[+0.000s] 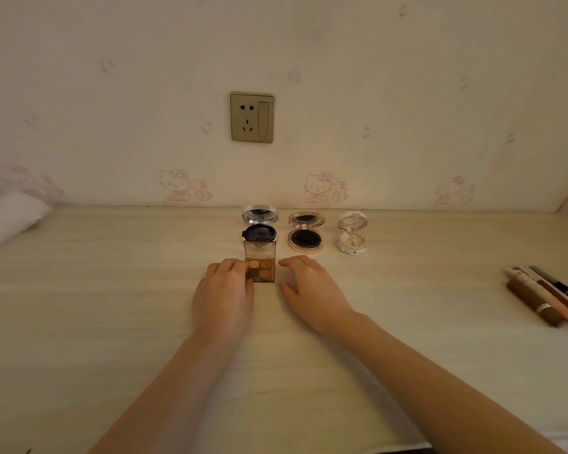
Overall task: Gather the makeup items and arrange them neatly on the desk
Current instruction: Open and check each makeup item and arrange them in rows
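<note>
On the pale wood-grain worktop (112, 306), a small brown eyeshadow palette (263, 267) with round pans showing through its clear lid lies near the middle. The left hand (223, 290) lies at its nine o'clock side, fingers curled over the palette's left edge and pinching it. The right hand (309, 290) rests at the palette's three o'clock, palm down, fingers spread and relaxed, just beside the palette but not touching it and holding nothing. At twelve o'clock from the palette, almost touching its far end, stands an open silver compact (259, 226) with a dark puff inside. To that compact's three o'clock an open rose-gold compact (306, 232) and then an open white floral compact (352, 234) complete a row along the wall. Well apart, at the worktop's three o'clock edge, a cluster of lip products and pencils (548, 294) lies side by side. At nine o'clock lies a white plastic bundle (10, 217). A wall socket (252, 117) sits above the compacts.
</note>
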The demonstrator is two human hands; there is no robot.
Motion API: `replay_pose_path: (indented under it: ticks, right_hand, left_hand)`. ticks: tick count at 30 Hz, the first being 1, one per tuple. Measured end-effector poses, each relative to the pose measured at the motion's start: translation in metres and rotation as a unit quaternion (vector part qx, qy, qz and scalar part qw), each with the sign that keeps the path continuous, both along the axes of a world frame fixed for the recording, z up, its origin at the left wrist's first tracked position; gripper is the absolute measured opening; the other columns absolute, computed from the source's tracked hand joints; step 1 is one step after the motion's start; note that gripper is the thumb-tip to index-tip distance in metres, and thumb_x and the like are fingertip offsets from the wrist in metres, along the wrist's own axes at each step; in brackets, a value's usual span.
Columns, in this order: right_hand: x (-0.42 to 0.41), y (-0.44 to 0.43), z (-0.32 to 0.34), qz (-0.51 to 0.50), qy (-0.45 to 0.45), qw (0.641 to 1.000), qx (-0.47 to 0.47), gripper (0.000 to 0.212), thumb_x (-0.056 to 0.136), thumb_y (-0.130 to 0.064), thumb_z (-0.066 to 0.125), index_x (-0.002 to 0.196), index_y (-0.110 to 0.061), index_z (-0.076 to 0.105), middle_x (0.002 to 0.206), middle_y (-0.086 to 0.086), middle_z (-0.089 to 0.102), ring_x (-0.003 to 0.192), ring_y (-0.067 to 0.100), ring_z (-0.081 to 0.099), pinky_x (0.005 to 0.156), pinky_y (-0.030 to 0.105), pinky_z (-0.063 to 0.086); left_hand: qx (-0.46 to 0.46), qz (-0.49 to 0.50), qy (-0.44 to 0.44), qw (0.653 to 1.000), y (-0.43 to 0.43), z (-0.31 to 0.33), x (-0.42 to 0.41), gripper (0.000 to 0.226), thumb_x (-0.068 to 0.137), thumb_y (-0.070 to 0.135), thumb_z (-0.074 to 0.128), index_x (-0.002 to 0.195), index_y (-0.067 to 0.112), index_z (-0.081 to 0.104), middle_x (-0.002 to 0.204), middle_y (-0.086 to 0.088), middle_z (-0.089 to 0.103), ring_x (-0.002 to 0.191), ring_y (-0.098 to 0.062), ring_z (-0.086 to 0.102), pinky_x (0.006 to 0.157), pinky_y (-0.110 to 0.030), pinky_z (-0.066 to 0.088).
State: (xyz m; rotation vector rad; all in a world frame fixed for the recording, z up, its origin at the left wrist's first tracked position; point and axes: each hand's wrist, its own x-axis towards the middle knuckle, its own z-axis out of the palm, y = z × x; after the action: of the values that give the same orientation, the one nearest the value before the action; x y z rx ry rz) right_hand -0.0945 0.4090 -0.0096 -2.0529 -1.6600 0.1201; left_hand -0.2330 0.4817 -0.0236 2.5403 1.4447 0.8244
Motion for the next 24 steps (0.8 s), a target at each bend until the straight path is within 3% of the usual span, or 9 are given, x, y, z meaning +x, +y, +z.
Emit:
replay_pose_path:
  ticks: [8,14,20,24]
  right_hand:
    - [0.032,-0.059,0.007,-0.026,-0.030,0.999,0.001,0.038,0.096,-0.025,0.048,0.133,-0.016,0.050,0.135,0.000,0.051,0.129,0.017,0.041,0.103,0.025,0.037]
    - [0.070,-0.126,0.013,-0.084,-0.075,0.994,0.005,0.038,0.096,-0.026,0.049,0.133,-0.017,0.051,0.133,-0.001,0.052,0.130,0.016,0.040,0.102,0.019,0.032]
    - [0.104,-0.195,0.022,-0.158,-0.079,0.984,-0.014,0.040,0.099,-0.034,0.044,0.138,-0.027,0.043,0.143,-0.008,0.043,0.134,0.008,0.033,0.106,0.019,0.028]
    - [0.127,-0.230,0.020,-0.199,-0.082,0.977,-0.010,0.039,0.097,-0.034,0.047,0.135,-0.027,0.046,0.140,-0.007,0.046,0.131,0.010,0.039,0.104,0.021,0.033]
  left_hand:
    - [0.033,-0.129,0.009,0.991,-0.050,0.013,0.022,0.027,0.079,0.015,0.069,0.105,0.018,0.070,0.101,0.005,0.068,0.099,-0.020,0.061,0.072,-0.033,0.053]
    - [0.042,-0.250,0.031,0.967,-0.094,0.014,0.062,0.037,0.096,0.026,0.045,0.132,0.022,0.053,0.127,0.009,0.057,0.121,-0.012,0.045,0.094,-0.026,0.042]
    - [0.031,-0.306,0.042,0.950,-0.126,0.015,0.120,0.034,0.096,0.025,0.043,0.129,0.022,0.054,0.125,0.006,0.058,0.119,-0.015,0.046,0.092,-0.033,0.045]
    - [0.031,-0.341,0.030,0.939,-0.152,0.013,0.161,0.035,0.095,0.026,0.044,0.128,0.021,0.054,0.124,0.005,0.060,0.117,-0.017,0.048,0.091,-0.034,0.045]
